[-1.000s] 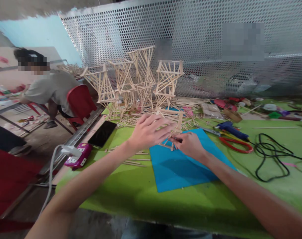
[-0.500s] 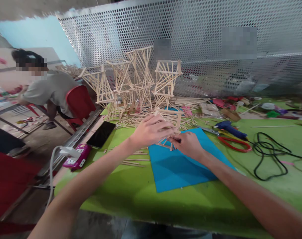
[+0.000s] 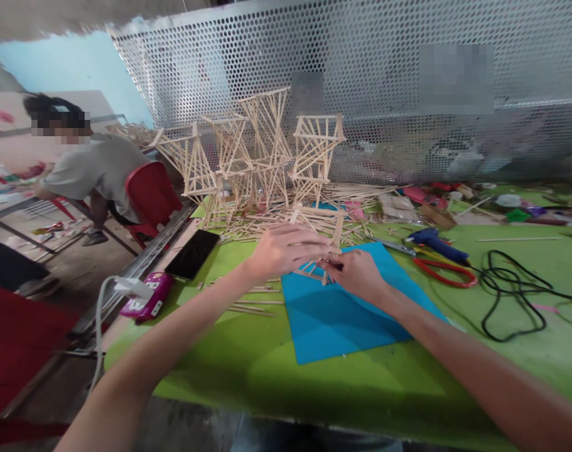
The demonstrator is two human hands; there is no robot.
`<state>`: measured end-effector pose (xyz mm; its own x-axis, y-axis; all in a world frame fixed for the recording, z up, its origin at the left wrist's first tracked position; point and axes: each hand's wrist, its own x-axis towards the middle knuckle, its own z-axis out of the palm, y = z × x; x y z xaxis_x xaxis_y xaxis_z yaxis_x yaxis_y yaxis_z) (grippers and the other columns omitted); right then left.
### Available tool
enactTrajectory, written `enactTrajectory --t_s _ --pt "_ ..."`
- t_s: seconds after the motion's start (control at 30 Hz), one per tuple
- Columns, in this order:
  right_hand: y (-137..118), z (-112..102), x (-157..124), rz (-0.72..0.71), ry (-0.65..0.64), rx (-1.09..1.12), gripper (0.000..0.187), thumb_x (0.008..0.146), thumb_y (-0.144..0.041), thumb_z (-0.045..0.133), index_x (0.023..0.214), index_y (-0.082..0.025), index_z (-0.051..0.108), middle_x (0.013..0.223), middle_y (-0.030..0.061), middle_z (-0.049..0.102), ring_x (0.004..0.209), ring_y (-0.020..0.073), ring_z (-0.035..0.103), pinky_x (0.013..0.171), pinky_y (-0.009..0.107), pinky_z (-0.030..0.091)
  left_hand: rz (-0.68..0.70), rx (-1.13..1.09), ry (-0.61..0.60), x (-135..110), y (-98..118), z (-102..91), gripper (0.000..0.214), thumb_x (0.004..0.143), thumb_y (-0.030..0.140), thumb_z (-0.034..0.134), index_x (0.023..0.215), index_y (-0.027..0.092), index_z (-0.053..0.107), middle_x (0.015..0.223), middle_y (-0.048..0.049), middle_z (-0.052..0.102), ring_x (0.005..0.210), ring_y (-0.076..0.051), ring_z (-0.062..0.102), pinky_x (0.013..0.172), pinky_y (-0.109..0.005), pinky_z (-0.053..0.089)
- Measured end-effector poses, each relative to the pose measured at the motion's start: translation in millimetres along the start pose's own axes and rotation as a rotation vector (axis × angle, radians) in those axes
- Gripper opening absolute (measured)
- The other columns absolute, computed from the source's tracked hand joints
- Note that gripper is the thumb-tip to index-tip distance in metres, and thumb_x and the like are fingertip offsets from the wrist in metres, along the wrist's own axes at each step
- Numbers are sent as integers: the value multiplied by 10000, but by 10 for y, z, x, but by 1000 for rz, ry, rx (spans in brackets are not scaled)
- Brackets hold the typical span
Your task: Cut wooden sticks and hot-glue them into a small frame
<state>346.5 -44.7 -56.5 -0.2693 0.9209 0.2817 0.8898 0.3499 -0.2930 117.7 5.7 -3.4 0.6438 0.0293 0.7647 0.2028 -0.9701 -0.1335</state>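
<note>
My left hand (image 3: 286,250) is curled over a small frame of wooden sticks (image 3: 319,238) that rests on the far edge of a blue sheet (image 3: 346,307). The fingers of that hand pinch the frame's near side. My right hand (image 3: 358,273) is closed next to it, pinching the same frame with something small and dark between its fingertips. Behind both hands lies a heap of loose sticks (image 3: 267,220), and several tall stick lattice towers (image 3: 262,147) stand against the perforated metal wall.
The green tabletop (image 3: 248,358) carries a blue glue gun (image 3: 436,243), red-handled scissors (image 3: 443,275), a black cable (image 3: 512,295), a black phone (image 3: 192,253) and a pink device (image 3: 147,295). At the left a seated person (image 3: 92,166) works beside a red chair (image 3: 151,191).
My left hand's fingers, spread a second ago, have curled down and closed onto the stick frame. My right hand has stayed in place.
</note>
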Motion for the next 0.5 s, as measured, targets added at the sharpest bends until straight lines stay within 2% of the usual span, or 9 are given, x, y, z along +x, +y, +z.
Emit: enactTrajectory --t_s 0.13,0.23,0.37,0.5 --pt "7 1 -7 0 17 24 368 1003 -455 574 824 -255 825 720 20 786 672 185 697 620 290 369 -67 -188 68 17 0 8 156 992 220 646 1089 262 761 1164 -25 780 1110 -140 732 959 -326 618" --pt "-3 -10 -14 5 16 55 380 1003 -465 571 822 -251 828 708 20 780 655 182 693 599 287 359 -171 -260 179 67 2 -50 112 970 207 676 1019 238 772 1104 -32 785 1082 -143 741 969 -331 624" --pt "-25 -34 -12 13 3 87 404 1002 -479 547 841 -241 832 711 37 780 649 185 683 603 280 381 -304 -195 355 122 -74 -215 67 936 262 732 920 222 783 976 -21 790 943 -138 753 891 -324 629" --pt "-27 -45 -11 10 -8 73 435 1009 -495 509 851 -245 829 710 50 776 661 197 679 600 280 391 -467 -57 512 90 -244 -400 163 901 377 770 844 224 761 898 -4 771 879 -143 735 820 -326 611"
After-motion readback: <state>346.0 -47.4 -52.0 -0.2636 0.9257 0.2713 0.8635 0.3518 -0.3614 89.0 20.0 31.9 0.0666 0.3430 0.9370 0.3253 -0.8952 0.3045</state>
